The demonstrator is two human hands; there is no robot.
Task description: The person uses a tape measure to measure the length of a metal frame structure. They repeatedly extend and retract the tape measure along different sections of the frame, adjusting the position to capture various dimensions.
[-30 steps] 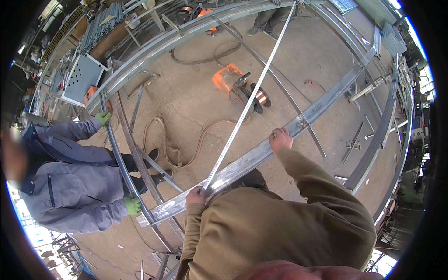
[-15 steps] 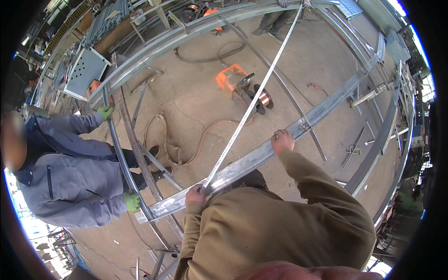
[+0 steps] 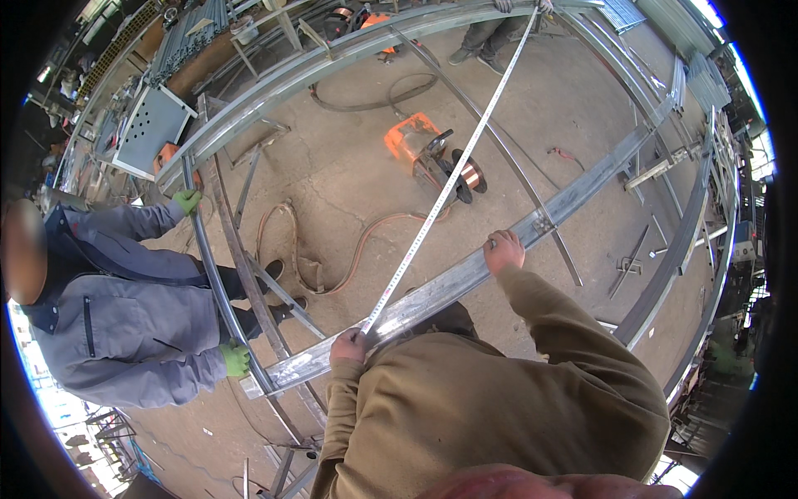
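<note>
My left hand point(image 3: 349, 346) pinches the near end of a white tape measure point(image 3: 432, 212) against the edge of a grey steel beam point(image 3: 432, 306). The tape runs taut and slanting across the frame to the far beam, where another person's gloved hand point(image 3: 544, 7) holds it. With curled fingers, my right hand point(image 3: 504, 253) rests on the same near beam, further right. A small dark bit shows at its fingers, too small to name. At the left, a co-worker in green gloves point(image 3: 236, 359) grips a curved steel tube point(image 3: 213, 279) lying across the frame's left end.
Inside the frame, an orange wire-feeder unit point(image 3: 416, 143) with a copper wire spool point(image 3: 470, 172) stands on the floor. A hose point(image 3: 363, 249) loops beside it. A thin crossbar point(image 3: 490, 125) spans the frame. Steel profiles point(image 3: 677, 249) lie at the right; a perforated grey cabinet point(image 3: 155, 126) stands back left.
</note>
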